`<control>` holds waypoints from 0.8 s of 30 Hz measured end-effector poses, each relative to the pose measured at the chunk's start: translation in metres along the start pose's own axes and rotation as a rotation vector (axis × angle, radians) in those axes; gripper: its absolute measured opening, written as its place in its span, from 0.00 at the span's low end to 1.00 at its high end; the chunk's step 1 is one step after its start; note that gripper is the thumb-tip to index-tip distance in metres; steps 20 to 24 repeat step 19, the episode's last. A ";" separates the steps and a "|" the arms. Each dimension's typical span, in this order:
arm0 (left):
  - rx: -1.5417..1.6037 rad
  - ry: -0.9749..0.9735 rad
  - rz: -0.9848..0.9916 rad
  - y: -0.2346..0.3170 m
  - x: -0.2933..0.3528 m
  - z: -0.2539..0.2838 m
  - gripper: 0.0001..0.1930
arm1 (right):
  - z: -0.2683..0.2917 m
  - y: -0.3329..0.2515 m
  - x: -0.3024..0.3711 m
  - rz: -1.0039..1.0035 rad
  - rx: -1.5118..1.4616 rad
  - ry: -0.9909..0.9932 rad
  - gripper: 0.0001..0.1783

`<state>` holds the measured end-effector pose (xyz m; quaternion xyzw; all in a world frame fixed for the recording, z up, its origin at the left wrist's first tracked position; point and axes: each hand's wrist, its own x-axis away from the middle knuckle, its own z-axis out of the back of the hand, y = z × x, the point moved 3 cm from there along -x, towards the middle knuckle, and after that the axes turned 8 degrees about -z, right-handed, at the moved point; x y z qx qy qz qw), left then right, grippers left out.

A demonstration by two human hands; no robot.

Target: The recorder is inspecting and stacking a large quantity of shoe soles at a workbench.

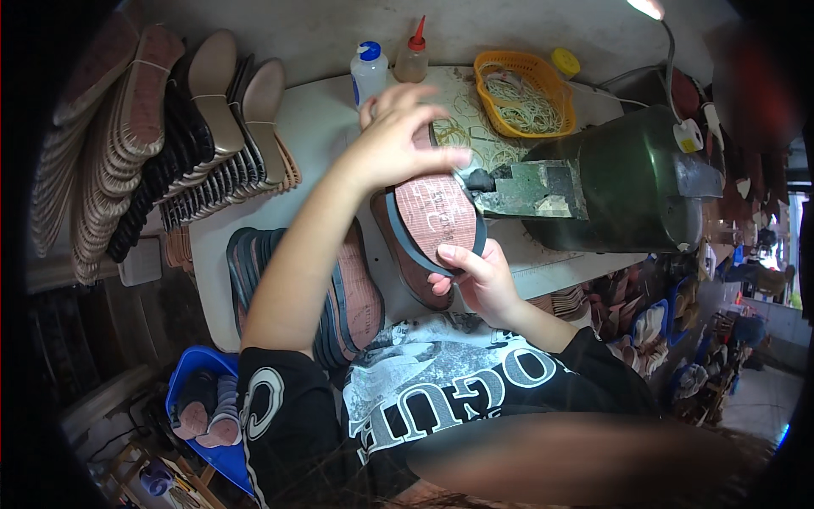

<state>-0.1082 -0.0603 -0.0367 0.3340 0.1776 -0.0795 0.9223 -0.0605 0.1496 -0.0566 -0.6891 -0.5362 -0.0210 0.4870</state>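
A sole-shaped insole (437, 214), pinkish-brown with a dark grey rim, is tilted up against the head of a green machine. My right hand (482, 276) grips its rounded near end, thumb on top and fingers underneath. Over its far part reaches my left hand (398, 140), fingers spread and slightly blurred, thumb stretched across the insole toward the machine head (534, 188). The left palm hides part of the insole. Below it on the table lies another pinkish insole (407, 263). A row of similar insoles (356, 293) leans together to the left.
Beyond my hands stand a blue-capped bottle (369, 76) and a red-tipped bottle (413, 59). An orange basket (526, 93) holds pale rubber bands. The green machine body (627, 187) occupies the right. Banded insole bundles (212, 102) line the left; a blue bin (199, 360) sits below.
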 end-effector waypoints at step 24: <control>-0.072 -0.612 0.204 0.016 0.000 0.046 0.29 | -0.004 -0.019 -0.020 0.080 -0.018 0.029 0.24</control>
